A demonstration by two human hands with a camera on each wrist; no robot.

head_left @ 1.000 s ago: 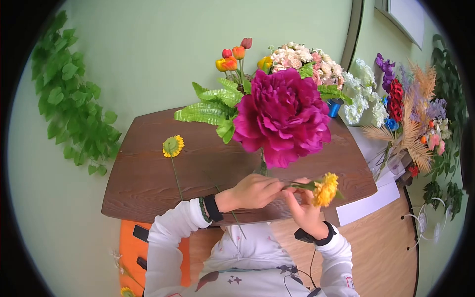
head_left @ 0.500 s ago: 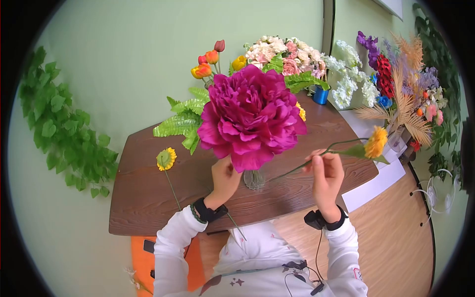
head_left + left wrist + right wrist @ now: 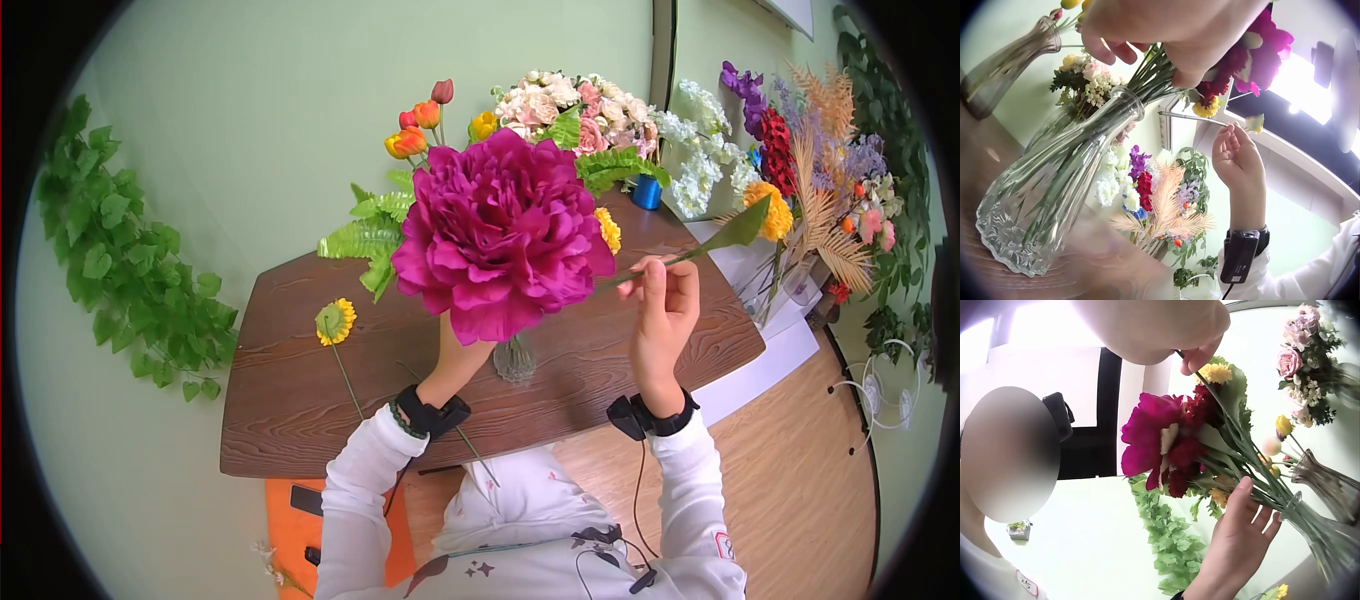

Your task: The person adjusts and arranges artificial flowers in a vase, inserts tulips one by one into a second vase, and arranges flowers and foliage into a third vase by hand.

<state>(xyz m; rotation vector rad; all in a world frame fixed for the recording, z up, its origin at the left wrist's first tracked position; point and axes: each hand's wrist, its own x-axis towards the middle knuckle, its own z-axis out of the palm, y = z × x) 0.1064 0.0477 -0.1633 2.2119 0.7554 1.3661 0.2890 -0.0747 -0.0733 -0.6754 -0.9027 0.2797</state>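
Note:
My left hand (image 3: 1232, 540) holds the bundle of green stems (image 3: 1257, 469) just above the mouth of a clear glass vase (image 3: 1054, 187); in the head view a big magenta peony (image 3: 505, 235) hides most of this hand. Between thumb and fingers, my right hand (image 3: 665, 315) pinches the stem of a yellow flower (image 3: 772, 212) with a green leaf (image 3: 740, 228). Its stem slants toward the bouquet, and its lower end passes out of sight behind the peony. Dark red blooms (image 3: 1188, 456) and another yellow flower (image 3: 607, 231) sit in the bouquet.
A yellow flower (image 3: 336, 321) lies on the brown table (image 3: 290, 420) at left, near a loose green stem (image 3: 475, 455). Tulips (image 3: 425, 120) in a second vase (image 3: 1010, 69) and pale roses (image 3: 590, 110) stand behind. More flowers (image 3: 800, 170) fill the right side.
Both hands were together on the yellow flower's stem. My left hand moved to the bouquet's stems; my right hand carried the flower rightward, then raised it so the stem reaches the bouquet.

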